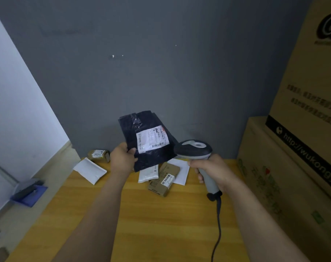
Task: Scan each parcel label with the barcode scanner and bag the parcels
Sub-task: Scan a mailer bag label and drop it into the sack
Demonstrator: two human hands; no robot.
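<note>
1. Big cardboard boxes (293,157) stacked on the right, tight against the table (160,224). Not part of this, just mind the elbow.
2. Pile of parcels (164,178) at the back of the table near the wall, probably waiting their turn.
3. Black parcel (130,133) held up over that pile, pinched at its left edge by the left hand (122,157), thumb on the front.
4. Scanner (194,148) gripped round the handle by the right hand (210,171), head just beside the parcel's right edge. Looks aimed at the wall, so swing it round or tip the parcel toward it.
5. Label (151,138) facing the camera, barcode (158,145) near the bottom. Pull the plastic flat, angle away from glare, then squeeze.
</note>
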